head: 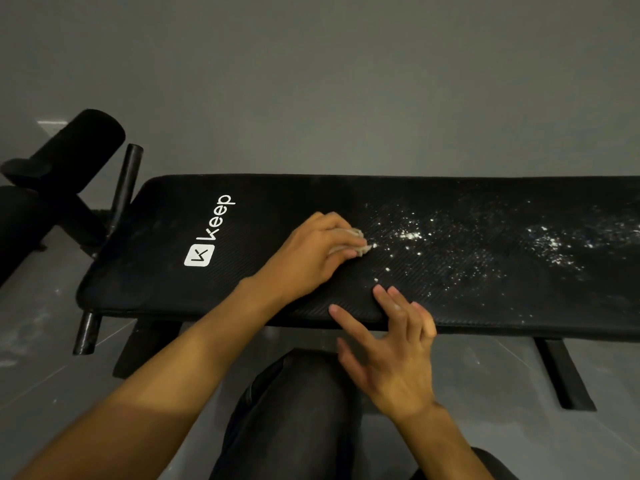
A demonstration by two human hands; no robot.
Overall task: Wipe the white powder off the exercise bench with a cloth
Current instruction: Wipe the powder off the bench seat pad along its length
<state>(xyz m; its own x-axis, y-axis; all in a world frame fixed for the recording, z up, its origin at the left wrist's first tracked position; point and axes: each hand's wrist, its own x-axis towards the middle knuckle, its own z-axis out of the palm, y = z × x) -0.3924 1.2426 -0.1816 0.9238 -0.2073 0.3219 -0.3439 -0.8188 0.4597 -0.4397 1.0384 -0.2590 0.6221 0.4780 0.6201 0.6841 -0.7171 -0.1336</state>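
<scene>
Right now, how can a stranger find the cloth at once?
Find the long black bench with the white logo. Between that logo and the white powder, the left hand grips a small crumpled cloth. It is the only soft beige thing on the bench.

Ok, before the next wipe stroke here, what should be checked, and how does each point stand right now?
1. Grip on cloth: ok. The left hand curls round the cloth.
2. Cloth on the bench: ok, it sits on the pad.
3. Powder ahead: ok. The white powder starts just right of the cloth; a second patch lies further right.
4. Right hand out of the path: ok, fingers spread at the near edge.
5. Pad near the logo clean: ok, no specks visible.
6. Clean cloth face left: cannot tell, mostly hidden under the hand.
</scene>
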